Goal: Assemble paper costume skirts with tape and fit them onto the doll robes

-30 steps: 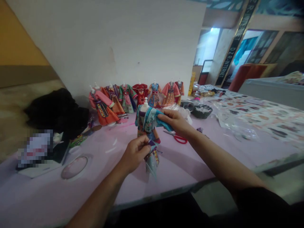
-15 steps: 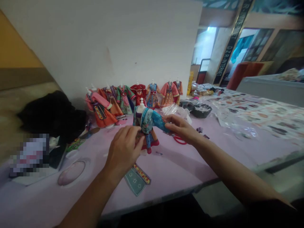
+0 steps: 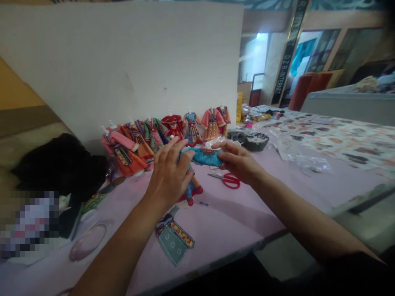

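My left hand point(image 3: 169, 174) is closed around the upper body of a small headless doll point(image 3: 194, 189) and hides most of it. Below that hand show a blue and tan skirt and a red hem. A shiny blue sleeve point(image 3: 202, 157) with a reddish pattern stretches sideways from the doll. Its far end is pinched between the thumb and fingers of my right hand point(image 3: 237, 160). On the table just below the right hand lie red-handled scissors point(image 3: 230, 180). A grey-green cloth piece point(image 3: 173, 244) with white flowers and a yellow-red strip lies below the doll.
Several headless dolls in bright robes point(image 3: 151, 133) stand along the white panel point(image 3: 123, 61). A dark bowl point(image 3: 256, 141) and clear plastic wrap point(image 3: 308, 162) lie to the right. At the left are a black cloth heap point(image 3: 61, 160) and a round clear lid point(image 3: 88, 242).
My left hand has moved up over the doll's chest, covering its neck and collar. The sleeve is now held out nearly level. The scissors show more fully, and the view has shifted a little.
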